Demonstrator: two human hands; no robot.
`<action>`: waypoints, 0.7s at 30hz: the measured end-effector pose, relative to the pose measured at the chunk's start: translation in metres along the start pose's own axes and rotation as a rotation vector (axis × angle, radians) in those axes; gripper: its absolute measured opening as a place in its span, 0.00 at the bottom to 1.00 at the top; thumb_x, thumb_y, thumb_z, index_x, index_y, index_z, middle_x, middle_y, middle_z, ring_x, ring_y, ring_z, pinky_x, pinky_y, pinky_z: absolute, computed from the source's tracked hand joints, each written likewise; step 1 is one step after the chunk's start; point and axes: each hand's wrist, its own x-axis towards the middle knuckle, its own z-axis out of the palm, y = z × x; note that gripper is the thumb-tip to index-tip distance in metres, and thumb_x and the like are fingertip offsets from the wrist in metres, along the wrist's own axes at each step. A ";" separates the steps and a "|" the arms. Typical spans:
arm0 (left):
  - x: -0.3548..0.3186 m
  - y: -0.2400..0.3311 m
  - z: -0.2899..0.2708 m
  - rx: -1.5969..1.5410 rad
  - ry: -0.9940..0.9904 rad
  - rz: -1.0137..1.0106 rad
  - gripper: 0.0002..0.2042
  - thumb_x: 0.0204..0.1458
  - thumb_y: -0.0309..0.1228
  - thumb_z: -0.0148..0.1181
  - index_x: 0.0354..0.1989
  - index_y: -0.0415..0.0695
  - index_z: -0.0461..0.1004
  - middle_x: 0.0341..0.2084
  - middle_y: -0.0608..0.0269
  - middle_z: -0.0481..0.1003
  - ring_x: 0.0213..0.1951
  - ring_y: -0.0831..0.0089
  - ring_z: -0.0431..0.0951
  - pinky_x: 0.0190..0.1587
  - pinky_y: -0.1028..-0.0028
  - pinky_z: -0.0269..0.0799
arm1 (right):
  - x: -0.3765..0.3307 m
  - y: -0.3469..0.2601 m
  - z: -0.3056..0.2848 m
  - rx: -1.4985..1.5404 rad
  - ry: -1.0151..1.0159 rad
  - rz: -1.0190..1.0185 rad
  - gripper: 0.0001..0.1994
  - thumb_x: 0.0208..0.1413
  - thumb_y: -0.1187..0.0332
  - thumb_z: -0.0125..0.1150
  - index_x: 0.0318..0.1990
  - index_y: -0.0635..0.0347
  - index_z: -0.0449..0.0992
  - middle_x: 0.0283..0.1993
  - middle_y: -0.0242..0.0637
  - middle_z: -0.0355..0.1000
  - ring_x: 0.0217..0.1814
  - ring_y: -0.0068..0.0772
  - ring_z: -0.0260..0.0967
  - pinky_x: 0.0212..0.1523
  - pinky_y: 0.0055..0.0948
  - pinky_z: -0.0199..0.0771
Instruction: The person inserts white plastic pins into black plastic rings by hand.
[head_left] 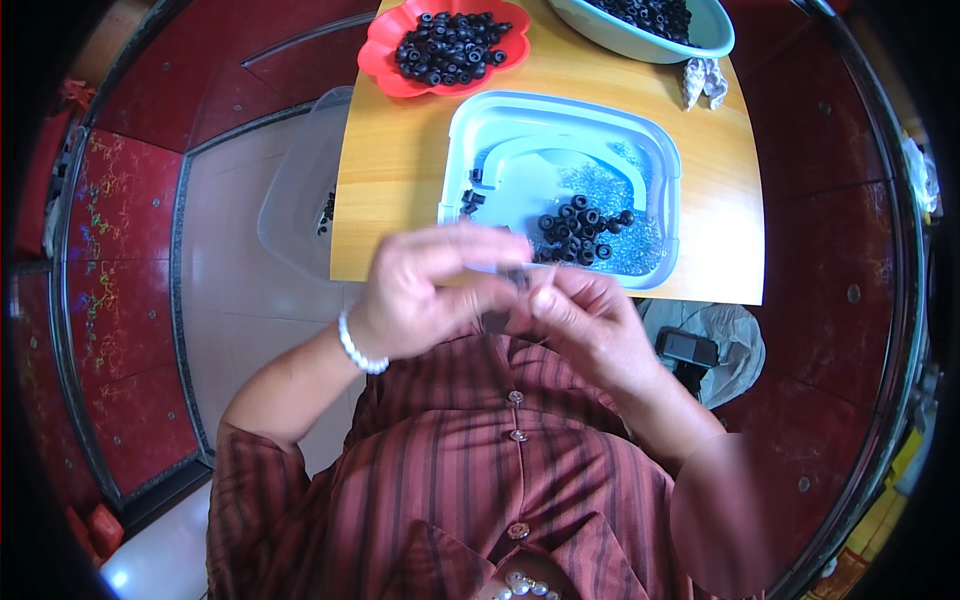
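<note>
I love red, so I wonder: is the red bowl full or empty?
The red bowl holds plenty, but isn't brim-full: black parts are heaped over its middle, while its near side shows bare red.

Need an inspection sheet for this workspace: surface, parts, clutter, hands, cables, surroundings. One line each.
Surface: light wood-look table.
Job's things: light blue tub holding a pile of black ring-like pieces and a few more at its left; red scalloped dish and light blue bowl, both with dark pieces.
Clutter: crumpled whitish wad near the bowl.
Hands: left hand and right hand meet at a small dark piece; blurred, which one grips it can't be told.
Cables: nothing seen.
Surroundings: dark red panels, pale tiled floor, translucent bin left of the table.
</note>
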 end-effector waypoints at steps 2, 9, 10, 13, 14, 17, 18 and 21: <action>0.030 -0.016 -0.018 0.216 0.146 0.034 0.09 0.45 0.23 0.65 0.36 0.40 0.77 0.32 0.60 0.78 0.34 0.70 0.78 0.40 0.74 0.73 | 0.011 -0.014 -0.008 -0.384 0.182 -0.169 0.11 0.59 0.66 0.56 0.41 0.66 0.75 0.33 0.33 0.73 0.36 0.20 0.67 0.38 0.22 0.68; 0.142 -0.073 -0.098 0.526 0.439 -0.150 0.06 0.43 0.27 0.61 0.30 0.40 0.79 0.24 0.58 0.78 0.26 0.73 0.77 0.30 0.75 0.70 | 0.044 -0.034 -0.036 -1.458 0.364 -0.501 0.05 0.46 0.73 0.58 0.31 0.57 0.80 0.31 0.38 0.73 0.37 0.38 0.70 0.41 0.36 0.66; 0.149 -0.071 -0.098 0.520 0.441 -0.147 0.06 0.43 0.27 0.61 0.30 0.40 0.79 0.24 0.58 0.78 0.26 0.73 0.77 0.30 0.75 0.70 | 0.047 -0.032 -0.036 -1.648 0.332 -0.540 0.06 0.45 0.73 0.58 0.31 0.56 0.79 0.31 0.37 0.72 0.38 0.39 0.69 0.43 0.37 0.63; 0.164 -0.087 -0.105 0.695 0.359 -0.259 0.06 0.42 0.27 0.58 0.29 0.42 0.78 0.22 0.55 0.77 0.26 0.67 0.78 0.31 0.69 0.70 | 0.053 -0.036 -0.040 -1.700 0.389 -0.517 0.05 0.45 0.73 0.57 0.30 0.55 0.79 0.31 0.35 0.72 0.40 0.39 0.68 0.47 0.37 0.60; 0.166 -0.094 -0.109 0.699 0.365 -0.265 0.06 0.42 0.27 0.58 0.29 0.42 0.78 0.22 0.55 0.77 0.26 0.67 0.78 0.31 0.69 0.70 | 0.055 -0.038 -0.043 -1.727 0.435 -0.526 0.06 0.45 0.73 0.57 0.30 0.55 0.79 0.31 0.35 0.73 0.40 0.39 0.69 0.47 0.37 0.60; 0.172 -0.084 -0.097 0.891 0.317 -0.245 0.07 0.43 0.27 0.56 0.31 0.42 0.78 0.25 0.53 0.77 0.29 0.60 0.78 0.34 0.66 0.71 | 0.053 -0.045 -0.055 -1.691 0.468 -0.488 0.06 0.46 0.73 0.56 0.30 0.55 0.79 0.32 0.36 0.74 0.40 0.39 0.69 0.47 0.37 0.60; 0.164 -0.084 -0.088 0.886 0.309 -0.245 0.07 0.43 0.27 0.56 0.31 0.42 0.78 0.25 0.53 0.77 0.29 0.60 0.78 0.34 0.66 0.71 | 0.052 -0.046 -0.058 -1.665 0.487 -0.448 0.06 0.46 0.73 0.56 0.29 0.56 0.79 0.32 0.36 0.74 0.40 0.39 0.70 0.47 0.37 0.60; 0.131 -0.081 -0.056 0.549 0.091 0.076 0.05 0.48 0.28 0.60 0.32 0.43 0.79 0.26 0.60 0.77 0.32 0.71 0.77 0.36 0.74 0.72 | 0.052 -0.047 -0.062 -1.639 0.479 -0.428 0.06 0.46 0.73 0.56 0.30 0.56 0.79 0.31 0.38 0.74 0.39 0.40 0.70 0.47 0.37 0.61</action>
